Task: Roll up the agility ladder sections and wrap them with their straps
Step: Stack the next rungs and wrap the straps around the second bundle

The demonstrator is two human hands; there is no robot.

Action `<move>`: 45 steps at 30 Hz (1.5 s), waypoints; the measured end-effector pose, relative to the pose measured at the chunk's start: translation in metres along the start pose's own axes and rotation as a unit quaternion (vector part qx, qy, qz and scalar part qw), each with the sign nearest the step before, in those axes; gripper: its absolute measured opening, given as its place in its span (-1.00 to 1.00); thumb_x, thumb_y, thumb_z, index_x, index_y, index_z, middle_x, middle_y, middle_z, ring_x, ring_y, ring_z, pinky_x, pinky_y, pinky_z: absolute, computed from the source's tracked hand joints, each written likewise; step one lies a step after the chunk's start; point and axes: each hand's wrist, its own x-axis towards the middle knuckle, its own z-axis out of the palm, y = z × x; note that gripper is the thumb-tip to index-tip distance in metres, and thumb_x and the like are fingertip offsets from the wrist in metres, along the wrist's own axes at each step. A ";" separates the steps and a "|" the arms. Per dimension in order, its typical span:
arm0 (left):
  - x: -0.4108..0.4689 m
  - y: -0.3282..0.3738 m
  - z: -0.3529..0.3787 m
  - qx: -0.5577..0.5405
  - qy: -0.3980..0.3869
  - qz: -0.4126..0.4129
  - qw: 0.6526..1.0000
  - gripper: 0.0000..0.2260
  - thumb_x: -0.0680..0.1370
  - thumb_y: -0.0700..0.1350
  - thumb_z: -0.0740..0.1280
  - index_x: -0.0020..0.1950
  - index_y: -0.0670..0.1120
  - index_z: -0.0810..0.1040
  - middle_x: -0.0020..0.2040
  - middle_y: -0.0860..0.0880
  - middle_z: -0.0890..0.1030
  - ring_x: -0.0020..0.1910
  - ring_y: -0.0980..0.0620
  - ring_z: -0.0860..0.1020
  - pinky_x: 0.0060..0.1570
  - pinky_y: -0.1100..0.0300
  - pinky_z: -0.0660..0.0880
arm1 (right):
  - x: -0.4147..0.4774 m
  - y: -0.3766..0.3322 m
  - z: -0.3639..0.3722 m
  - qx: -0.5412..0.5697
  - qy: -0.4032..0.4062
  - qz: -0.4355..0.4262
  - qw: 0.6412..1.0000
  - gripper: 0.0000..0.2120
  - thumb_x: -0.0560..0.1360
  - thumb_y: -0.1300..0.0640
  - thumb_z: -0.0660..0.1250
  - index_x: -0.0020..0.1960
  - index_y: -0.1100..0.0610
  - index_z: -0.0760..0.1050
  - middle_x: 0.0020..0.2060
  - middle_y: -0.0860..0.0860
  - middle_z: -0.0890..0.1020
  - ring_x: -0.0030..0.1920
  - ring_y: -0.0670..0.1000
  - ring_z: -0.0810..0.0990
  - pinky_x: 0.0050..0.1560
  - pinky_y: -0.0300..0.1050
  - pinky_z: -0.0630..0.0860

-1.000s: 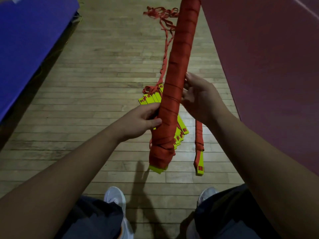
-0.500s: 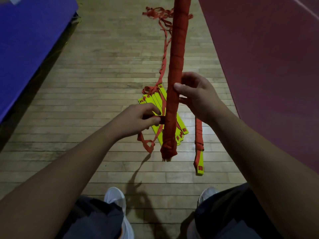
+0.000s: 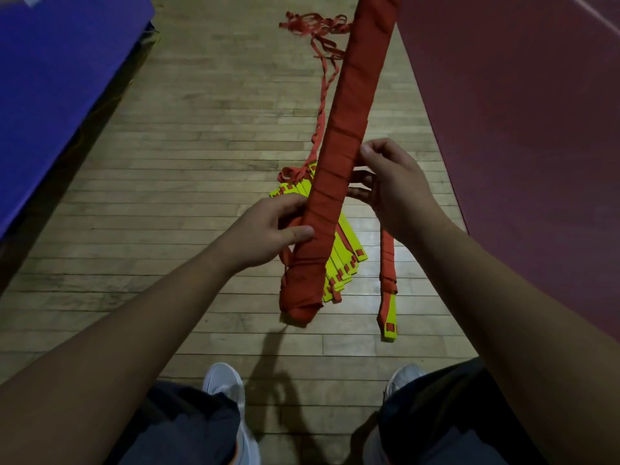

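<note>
Your left grip (image 3: 268,236) is clamped on the wrapped ladder bundle (image 3: 339,156) low on its length. The thumb lies flat across the bundle's broad red face and the fingers curl round behind its left edge. Your right grip (image 3: 392,186) holds the same bundle just above the left one, from the right side. Its thumb tip presses the bundle's right edge while the fingers reach in behind it. Both forearms come in from the lower corners and meet at the bundle.

The bundle is held in the air over the wooden floor (image 3: 201,162), its top leaning right and running out of view, with a sliver of yellow showing at its bottom end. Beneath it on the floor lies a fanned stack of yellow rungs (image 3: 349,260), and a loose red strap (image 3: 322,105) trails away from that stack. Just right of the bundle's lower end lies a smaller wrapped piece (image 3: 388,280).

Half a second ago the bundle stood nearly upright and edge-on to you; now its wide face is turned toward you. Your left thumb and finger then pinched a strap end beside the bundle, with a loop dangling left of it; that slack now sits close against the bundle. Your right thumb has moved off the front to the edge.
</note>
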 end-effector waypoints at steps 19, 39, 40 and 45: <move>-0.002 0.016 0.006 0.032 0.051 -0.030 0.998 -0.62 0.46 0.16 0.50 0.16 0.01 0.57 -0.19 0.06 0.64 -0.24 0.14 0.61 -0.18 0.18 0.52 | -0.007 -0.012 -0.004 0.000 -0.083 -0.001 0.997 -0.76 0.58 0.26 0.35 0.21 0.32 0.47 -0.01 0.19 0.61 -0.04 0.09 0.71 -0.04 0.02 0.63; -0.004 0.016 0.013 -0.095 -0.116 -0.009 0.989 -0.67 0.52 -0.21 0.40 0.29 -0.12 0.52 0.09 0.08 0.70 0.14 0.09 0.65 0.08 0.24 0.55 | -0.005 -0.009 -0.002 0.159 -0.178 0.069 0.969 -0.66 0.63 0.13 0.13 0.24 0.34 0.47 0.12 0.24 0.65 0.04 0.16 0.70 0.09 0.05 0.63; -0.004 0.016 0.010 -0.065 -0.114 -0.014 0.991 -0.66 0.51 -0.14 0.43 0.28 -0.10 0.53 0.09 0.05 0.71 0.14 0.05 0.66 0.10 0.22 0.55 | -0.005 -0.009 -0.003 0.157 -0.173 0.062 0.970 -0.68 0.65 0.15 0.10 0.22 0.36 0.47 0.07 0.23 0.66 0.00 0.15 0.71 0.04 0.03 0.65; -0.003 0.012 -0.005 0.160 -0.079 -0.048 0.983 -0.75 0.52 0.07 0.45 0.14 0.02 0.60 -0.21 0.03 0.71 -0.24 0.20 0.62 -0.15 0.23 0.48 | -0.005 -0.014 -0.007 0.101 -0.108 0.032 0.988 -0.74 0.64 0.20 0.18 0.20 0.37 0.46 0.03 0.27 0.62 -0.01 0.24 0.67 0.08 0.12 0.55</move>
